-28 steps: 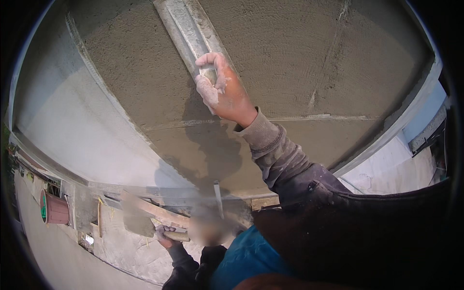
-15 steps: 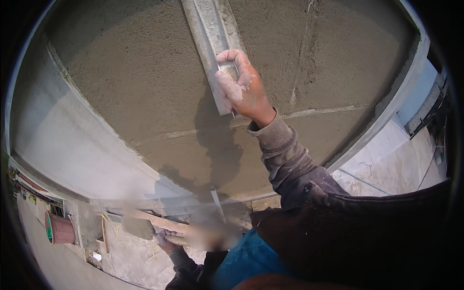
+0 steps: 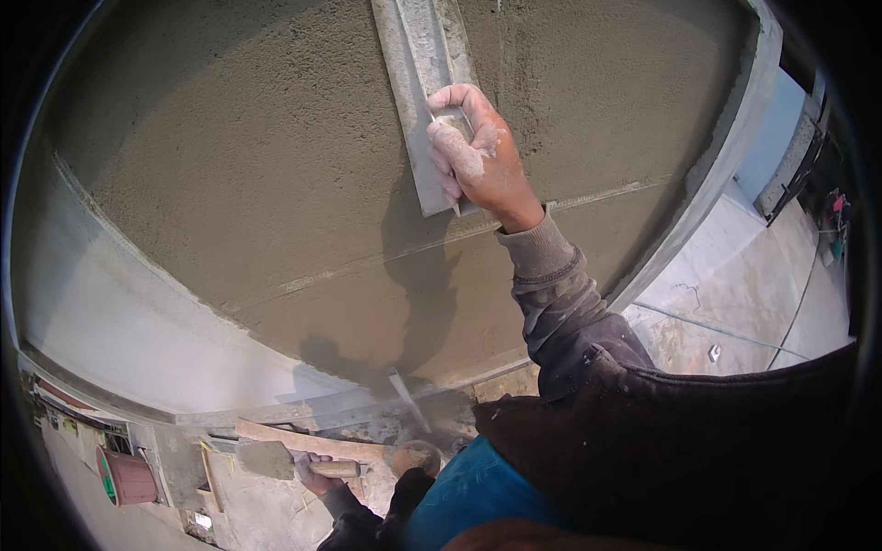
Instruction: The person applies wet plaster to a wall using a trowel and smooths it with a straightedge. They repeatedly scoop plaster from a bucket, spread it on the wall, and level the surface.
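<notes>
A long, grey, channel-shaped straightedge (image 3: pixel 424 78) lies against a wall of fresh grey mortar (image 3: pixel 303 138). My right hand (image 3: pixel 487 161) is closed around its ridged grip near the lower end, its fingers coated in pale mortar. Beyond the top of the picture the straightedge's upper end is out of sight. Low on the left, my left hand (image 3: pixel 314 472) is wrapped round the wooden handle of a trowel (image 3: pixel 266 459). The trowel's flat blade is smeared with mortar and points left, well away from the wall's wet surface.
A thin raised line (image 3: pixel 322 277) crosses the mortar. Smooth pale plaster (image 3: pixel 138 312) borders it at left, a pale edge strip (image 3: pixel 735 138) at right. Below lie a wooden board (image 3: pixel 349 447) and a round brown object (image 3: pixel 416 456). A reddish tub (image 3: pixel 129 476) stands far left.
The straightedge and my right hand have shifted a little rightward across the mortar. My view has turned slightly. The trowel, still in my left hand, shows its handle more clearly.
</notes>
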A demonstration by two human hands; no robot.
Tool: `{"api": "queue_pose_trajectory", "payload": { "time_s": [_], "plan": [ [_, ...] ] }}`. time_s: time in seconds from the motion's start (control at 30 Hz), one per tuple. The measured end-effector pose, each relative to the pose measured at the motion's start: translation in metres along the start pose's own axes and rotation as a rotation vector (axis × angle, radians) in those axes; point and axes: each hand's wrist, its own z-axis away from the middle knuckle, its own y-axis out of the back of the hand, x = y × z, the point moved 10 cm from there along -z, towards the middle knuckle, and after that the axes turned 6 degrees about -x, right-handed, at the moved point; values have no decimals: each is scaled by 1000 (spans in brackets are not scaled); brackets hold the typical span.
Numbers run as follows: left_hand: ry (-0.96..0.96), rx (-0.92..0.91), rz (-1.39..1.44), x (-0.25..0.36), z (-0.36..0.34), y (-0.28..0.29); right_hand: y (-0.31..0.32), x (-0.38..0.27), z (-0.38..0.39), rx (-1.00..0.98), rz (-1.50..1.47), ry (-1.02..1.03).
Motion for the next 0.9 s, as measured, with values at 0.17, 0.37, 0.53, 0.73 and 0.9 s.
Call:
{"api": "queue_pose_trajectory", "payload": {
  "time_s": [0.17, 0.37, 0.53, 0.73, 0.9],
  "plan": [
    [-44, 43, -86, 22, 3, -35, -63, -42, -57, -129, -112, 38],
    [51, -175, -28, -19, -12, -104, -24, 21, 3, -85, 267, 133],
    [147, -108, -89, -34, 6, -63, 60, -7, 9, -10, 316, 52],
    [164, -45, -161, -71, 7, -64, 185, -55, 18, 344, 626, 95],
    [206, 64, -90, -84, 57, -123, 283, -83, 55, 605, 804, 169]
  ]
}}
